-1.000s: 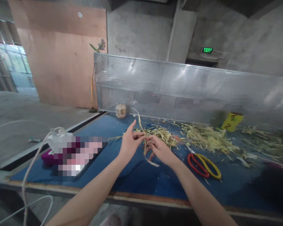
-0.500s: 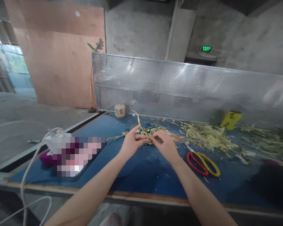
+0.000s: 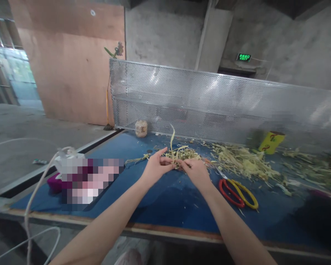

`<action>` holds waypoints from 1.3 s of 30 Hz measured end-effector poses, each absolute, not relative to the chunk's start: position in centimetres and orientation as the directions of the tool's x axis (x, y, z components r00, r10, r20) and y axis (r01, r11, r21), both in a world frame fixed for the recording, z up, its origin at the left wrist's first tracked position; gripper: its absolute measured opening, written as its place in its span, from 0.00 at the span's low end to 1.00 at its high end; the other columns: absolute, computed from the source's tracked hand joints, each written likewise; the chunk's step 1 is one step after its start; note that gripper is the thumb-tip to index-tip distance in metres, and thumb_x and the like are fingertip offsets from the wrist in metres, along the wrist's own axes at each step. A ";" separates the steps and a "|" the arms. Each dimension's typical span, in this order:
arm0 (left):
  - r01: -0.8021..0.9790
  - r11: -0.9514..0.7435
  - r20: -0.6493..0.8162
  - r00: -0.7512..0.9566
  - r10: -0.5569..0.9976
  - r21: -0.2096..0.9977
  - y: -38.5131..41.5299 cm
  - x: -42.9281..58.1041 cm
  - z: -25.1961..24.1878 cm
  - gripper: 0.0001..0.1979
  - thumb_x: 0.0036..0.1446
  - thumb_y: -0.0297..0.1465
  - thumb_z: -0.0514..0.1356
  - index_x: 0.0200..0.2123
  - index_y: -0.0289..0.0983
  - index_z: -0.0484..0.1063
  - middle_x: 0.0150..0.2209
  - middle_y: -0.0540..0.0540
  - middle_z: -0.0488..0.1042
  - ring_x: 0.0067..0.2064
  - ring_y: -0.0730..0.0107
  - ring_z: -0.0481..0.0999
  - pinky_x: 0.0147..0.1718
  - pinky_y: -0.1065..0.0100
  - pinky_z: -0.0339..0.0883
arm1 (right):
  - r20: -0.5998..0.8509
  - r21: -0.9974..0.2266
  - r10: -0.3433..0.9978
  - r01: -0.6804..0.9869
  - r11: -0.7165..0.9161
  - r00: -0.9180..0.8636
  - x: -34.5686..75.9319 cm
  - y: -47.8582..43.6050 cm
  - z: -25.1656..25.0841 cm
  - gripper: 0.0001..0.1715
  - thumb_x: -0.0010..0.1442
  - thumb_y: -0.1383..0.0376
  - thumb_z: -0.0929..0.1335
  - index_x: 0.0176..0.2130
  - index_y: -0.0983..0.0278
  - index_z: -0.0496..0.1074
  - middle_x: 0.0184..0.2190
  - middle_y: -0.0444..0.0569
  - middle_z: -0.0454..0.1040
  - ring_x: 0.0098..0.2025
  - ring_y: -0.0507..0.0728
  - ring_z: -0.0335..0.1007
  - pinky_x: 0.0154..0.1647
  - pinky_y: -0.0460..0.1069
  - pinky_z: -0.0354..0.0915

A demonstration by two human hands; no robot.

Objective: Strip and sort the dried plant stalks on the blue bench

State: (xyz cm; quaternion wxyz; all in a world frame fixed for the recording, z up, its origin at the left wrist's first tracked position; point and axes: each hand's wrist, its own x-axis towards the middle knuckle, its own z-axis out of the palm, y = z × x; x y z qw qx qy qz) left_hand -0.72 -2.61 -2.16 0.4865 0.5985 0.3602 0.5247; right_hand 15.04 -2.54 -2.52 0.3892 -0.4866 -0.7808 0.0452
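Over the middle of the blue table (image 3: pixel 160 209), my left hand (image 3: pixel 156 166) and my right hand (image 3: pixel 195 171) meet fingertip to fingertip. Both are closed in a pinch on a pale, dried plant strip (image 3: pixel 172 140), which looks like husk. One end of it stands up and curls above the fingers, and another strand (image 3: pixel 182 147) bends to the right. My fingers cover the part where the strands come together. Right behind the hands lies a small heap of plant scraps (image 3: pixel 191 154). Scissors (image 3: pixel 238 193) with one red and one yellow handle rest to the right of my right hand.
A bigger pile of dried strips (image 3: pixel 242 160) spreads at the right, near a yellow can (image 3: pixel 271 142). A whitish roll (image 3: pixel 141 129) stands at the back by the perforated metal panel (image 3: pixel 182 99). At left are a purple box (image 3: pixel 55 183), a blurred flat object (image 3: pixel 96 182) and a cable (image 3: pixel 34 198).
The strip's free end has swung from leaning left to standing upright, and a second strand now shows bending right. Both hands stay nearly in place, fingers still together.
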 end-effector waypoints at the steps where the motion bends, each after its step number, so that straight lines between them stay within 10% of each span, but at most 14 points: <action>1: -0.086 -0.257 0.268 0.175 0.947 0.963 -2.6 -0.7 -2.1 0.43 0.36 0.27 0.65 0.56 0.28 0.50 0.30 0.44 0.76 0.27 0.73 0.72 0.31 0.69 0.64 | 0.562 -0.473 0.806 0.726 0.499 -0.187 15.0 -2.5 -2.5 0.22 0.56 0.57 0.60 0.19 0.64 0.69 0.17 0.46 0.70 0.22 0.52 0.64 0.25 0.45 0.56; 10: -0.150 -0.133 0.146 0.079 0.986 0.980 -2.9 -0.7 -1.4 0.41 0.33 0.24 0.66 0.53 0.28 0.55 0.24 0.49 0.75 0.27 0.73 0.73 0.32 0.71 0.64 | 0.622 -0.749 0.782 0.314 0.583 0.031 14.6 -2.8 -2.0 0.08 0.51 0.64 0.65 0.31 0.64 0.72 0.29 0.48 0.74 0.29 0.54 0.69 0.28 0.47 0.65; 20: 0.008 -0.286 0.271 0.295 0.916 0.958 -2.9 -0.4 -2.6 0.46 0.34 0.26 0.65 0.57 0.25 0.47 0.24 0.46 0.74 0.27 0.69 0.72 0.31 0.66 0.64 | 0.811 -0.308 0.514 0.541 0.782 -0.280 14.7 -2.8 -2.2 0.08 0.49 0.67 0.68 0.31 0.56 0.76 0.36 0.50 0.67 0.37 0.56 0.61 0.38 0.53 0.60; 31: 0.092 -0.372 0.317 0.362 0.877 0.924 -3.7 -0.4 -2.4 0.52 0.36 0.27 0.64 0.59 0.32 0.34 0.24 0.48 0.74 0.29 0.67 0.71 0.33 0.65 0.62 | 0.503 -0.793 0.832 0.257 0.552 -0.235 14.9 -1.5 -2.9 0.25 0.47 0.63 0.68 0.47 0.61 0.64 0.32 0.46 0.70 0.34 0.54 0.65 0.35 0.49 0.62; 36: -0.153 -0.225 0.257 0.241 0.936 0.962 -3.3 -0.4 -2.3 0.55 0.36 0.25 0.65 0.59 0.31 0.29 0.26 0.47 0.74 0.28 0.71 0.72 0.32 0.67 0.63 | 0.677 -0.696 0.722 0.442 0.566 0.140 15.5 -1.3 -2.7 0.16 0.54 0.58 0.62 0.41 0.64 0.65 0.38 0.51 0.65 0.36 0.54 0.62 0.39 0.52 0.60; 39: -0.266 -0.142 0.197 0.193 0.961 0.954 -3.0 -0.5 -2.1 0.54 0.34 0.24 0.66 0.59 0.28 0.34 0.25 0.48 0.74 0.29 0.71 0.73 0.36 0.66 0.64 | 0.789 -0.514 0.614 0.568 0.643 0.020 15.7 -2.0 -2.0 0.11 0.52 0.62 0.64 0.36 0.63 0.69 0.39 0.51 0.65 0.40 0.56 0.61 0.42 0.52 0.59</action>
